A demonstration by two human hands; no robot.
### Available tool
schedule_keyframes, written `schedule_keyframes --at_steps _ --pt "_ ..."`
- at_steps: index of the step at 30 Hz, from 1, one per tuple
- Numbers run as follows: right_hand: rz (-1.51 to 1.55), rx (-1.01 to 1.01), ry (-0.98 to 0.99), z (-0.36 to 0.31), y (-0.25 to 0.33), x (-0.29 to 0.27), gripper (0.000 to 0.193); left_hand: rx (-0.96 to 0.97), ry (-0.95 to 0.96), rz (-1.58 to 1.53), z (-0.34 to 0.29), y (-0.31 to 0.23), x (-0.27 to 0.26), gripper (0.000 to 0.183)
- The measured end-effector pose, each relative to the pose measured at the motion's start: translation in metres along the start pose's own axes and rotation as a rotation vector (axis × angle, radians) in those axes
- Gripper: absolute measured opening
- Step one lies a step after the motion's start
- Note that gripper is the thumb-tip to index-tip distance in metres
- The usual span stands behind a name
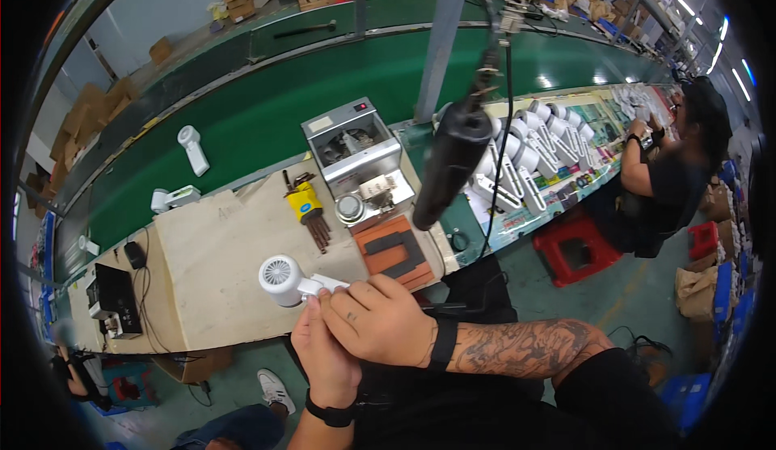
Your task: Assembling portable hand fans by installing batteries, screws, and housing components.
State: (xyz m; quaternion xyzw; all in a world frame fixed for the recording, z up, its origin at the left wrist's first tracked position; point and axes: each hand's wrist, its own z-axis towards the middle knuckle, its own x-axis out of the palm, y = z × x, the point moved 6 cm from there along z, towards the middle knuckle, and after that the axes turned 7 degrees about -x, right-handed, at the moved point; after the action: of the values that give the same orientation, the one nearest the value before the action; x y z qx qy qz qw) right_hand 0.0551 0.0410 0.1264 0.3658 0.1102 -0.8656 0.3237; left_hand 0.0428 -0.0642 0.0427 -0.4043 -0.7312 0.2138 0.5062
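A white handheld fan with a round slotted head is held over the cardboard-covered bench, its head pointing left. My left hand pinches it from below, near the joint between head and handle. From the right, my right hand closes over the handle and hides most of it. Only a short piece of white handle shows past the fingertips, and anything small between them is hidden. Just beyond my right hand lies an orange and black pad. A black electric screwdriver hangs above the bench, apart from both hands.
A grey screw-feeder machine stands at the back, beside a yellow holder with metal bits. Several white fans lie to the right, near a seated co-worker. More fans rest on the green conveyor. A black box sits left.
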Motion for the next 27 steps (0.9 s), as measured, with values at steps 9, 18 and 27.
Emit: schedule_keyframes --at_steps 9,18,27 --pt "0.35 0.103 -0.085 -0.022 -0.013 -0.055 0.029 0.237 0.199 0.542 0.018 -0.036 0.011 0.036" --pt "0.944 0.42 -0.218 0.04 -0.139 -0.018 0.074 0.032 0.316 0.974 0.048 -0.014 -0.015 0.023" --pt "1.117 0.617 -0.346 0.034 -0.15 -0.037 0.09 -0.107 0.502 0.917 0.066 -0.011 0.01 0.026"
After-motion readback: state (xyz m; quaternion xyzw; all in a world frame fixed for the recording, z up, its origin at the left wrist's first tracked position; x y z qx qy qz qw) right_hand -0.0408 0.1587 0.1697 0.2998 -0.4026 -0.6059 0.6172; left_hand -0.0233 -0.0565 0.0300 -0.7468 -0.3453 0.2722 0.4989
